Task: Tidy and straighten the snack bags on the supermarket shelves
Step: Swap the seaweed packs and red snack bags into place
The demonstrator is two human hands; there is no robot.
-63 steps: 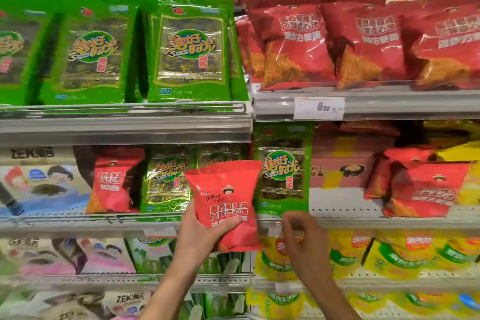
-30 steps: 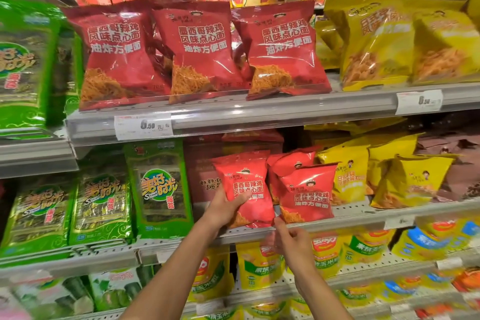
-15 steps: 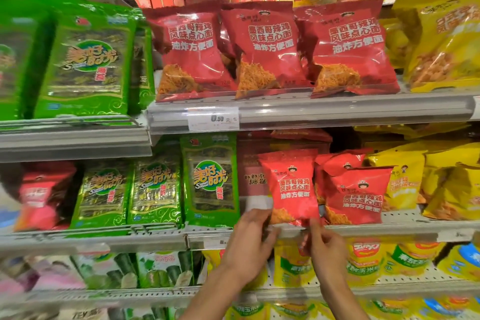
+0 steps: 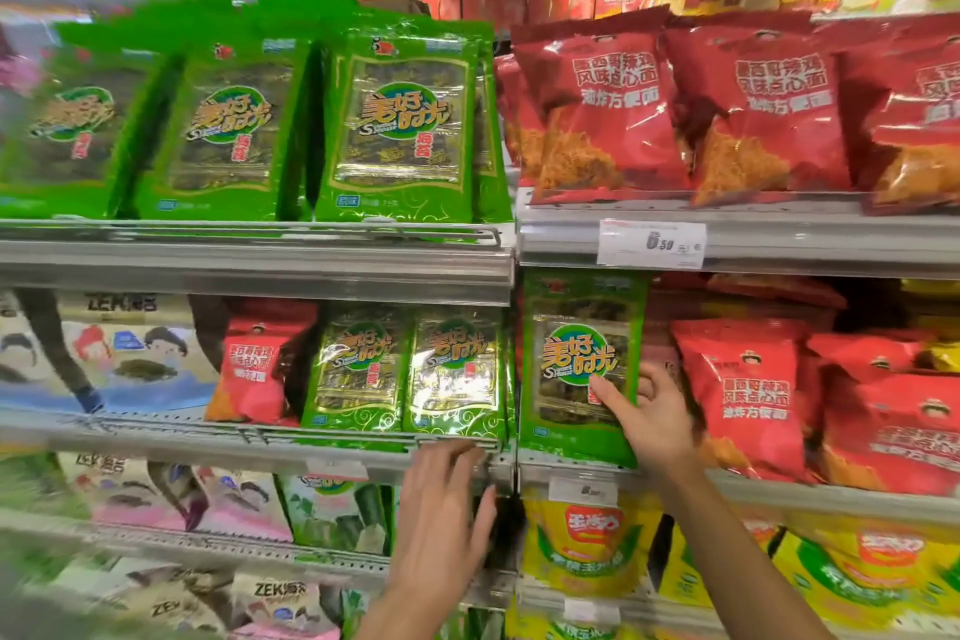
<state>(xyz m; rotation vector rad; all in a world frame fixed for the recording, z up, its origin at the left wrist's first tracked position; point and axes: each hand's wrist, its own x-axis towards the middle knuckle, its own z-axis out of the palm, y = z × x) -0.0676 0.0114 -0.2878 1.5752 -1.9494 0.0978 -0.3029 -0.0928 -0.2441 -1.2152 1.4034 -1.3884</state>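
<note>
A: Which step was in hand?

B: Judging by the hands, straightening a green bag (image 4: 579, 369) on the middle shelf (image 4: 260, 270), just right of centre of the frame. The right hand (image 4: 655, 418) gripped its right edge, thumb across the front and fingers (image 4: 647, 387) curled behind. The left hand (image 4: 441, 525), lower centre, lay flat on the shelf's front rail with fingers apart, holding nothing.

A: What did the next move call for?

B: Probably lifting that bag left to the two matching green ones (image 4: 405, 374), since it stood among red bags (image 4: 748, 395).

A: How did the bag look?

B: Flat, glossy, upright, with a round green logo over a clear window showing dark contents.
</note>
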